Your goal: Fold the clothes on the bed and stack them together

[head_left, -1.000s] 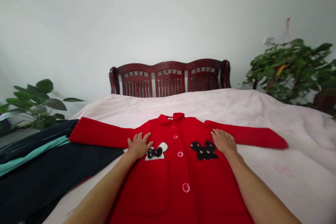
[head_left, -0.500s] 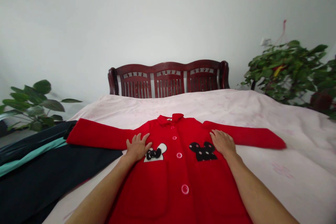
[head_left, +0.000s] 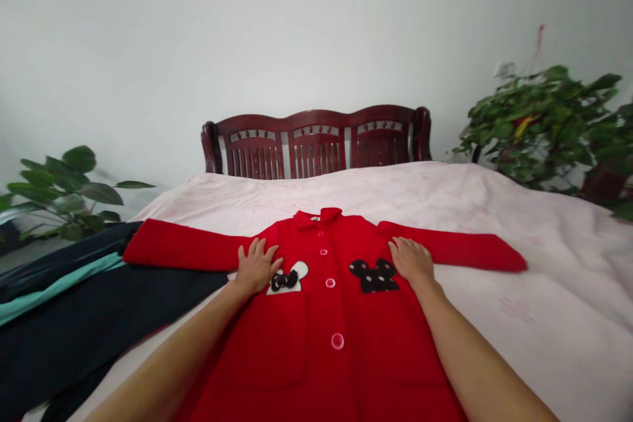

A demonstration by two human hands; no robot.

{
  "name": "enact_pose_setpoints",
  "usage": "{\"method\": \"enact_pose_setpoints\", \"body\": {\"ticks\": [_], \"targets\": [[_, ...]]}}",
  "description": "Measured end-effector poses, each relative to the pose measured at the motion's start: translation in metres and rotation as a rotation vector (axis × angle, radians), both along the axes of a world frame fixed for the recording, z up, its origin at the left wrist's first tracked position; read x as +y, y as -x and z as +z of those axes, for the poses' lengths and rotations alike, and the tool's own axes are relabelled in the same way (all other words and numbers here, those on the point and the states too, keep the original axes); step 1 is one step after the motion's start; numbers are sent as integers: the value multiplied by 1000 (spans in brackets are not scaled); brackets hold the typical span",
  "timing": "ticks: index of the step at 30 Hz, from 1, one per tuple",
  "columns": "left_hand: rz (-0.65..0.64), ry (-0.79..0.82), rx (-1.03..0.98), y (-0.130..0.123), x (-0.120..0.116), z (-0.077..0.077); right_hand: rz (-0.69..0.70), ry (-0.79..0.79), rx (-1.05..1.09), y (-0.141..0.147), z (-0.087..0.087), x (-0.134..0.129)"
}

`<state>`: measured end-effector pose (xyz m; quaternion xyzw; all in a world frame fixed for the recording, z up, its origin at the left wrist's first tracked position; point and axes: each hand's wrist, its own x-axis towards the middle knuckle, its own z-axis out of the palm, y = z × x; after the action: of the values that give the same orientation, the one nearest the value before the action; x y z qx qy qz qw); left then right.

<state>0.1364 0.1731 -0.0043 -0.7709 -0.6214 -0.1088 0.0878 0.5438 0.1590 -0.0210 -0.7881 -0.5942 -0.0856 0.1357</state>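
Observation:
A red coat lies front up with its sleeves stretched out to both sides. Pink-rimmed buttons run down its middle. On the left pocket is a white mouse-head patch with a black bow, on the right one a black spotted patch. My left hand rests with spread fingers on the coat beside the white patch, near the sleeve's base. Opposite it, my right hand lies palm down at the other side of the chest, fingers stretched out over the cloth.
Dark garments with a turquoise strip lie at the left, partly under the coat's sleeve. Pale pink bedding spreads beneath. Behind stands a dark wooden slatted backrest, with leafy plants at right and others at left.
The coat's lower front and right sleeve end have shifted slightly left in view, my right hand with them. The whole view has tipped a little, so things sit slightly higher.

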Motion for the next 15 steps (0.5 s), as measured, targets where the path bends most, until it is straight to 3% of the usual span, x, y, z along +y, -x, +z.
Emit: {"method": "enact_pose_setpoints", "body": {"ticks": [3, 8, 11, 15], "targets": [[-125, -45, -146, -14, 8, 22, -6, -11, 1, 2, 0, -2], [-71, -37, -334, -74, 50, 53, -10, -29, 9, 3, -1, -5], [-31, -25, -421, -116, 82, 56, -7, -54, 17, 3, -3, -5], [31, 46, -492, -151, 112, 45, 1, -82, 45, 3, -5, -5]]}}
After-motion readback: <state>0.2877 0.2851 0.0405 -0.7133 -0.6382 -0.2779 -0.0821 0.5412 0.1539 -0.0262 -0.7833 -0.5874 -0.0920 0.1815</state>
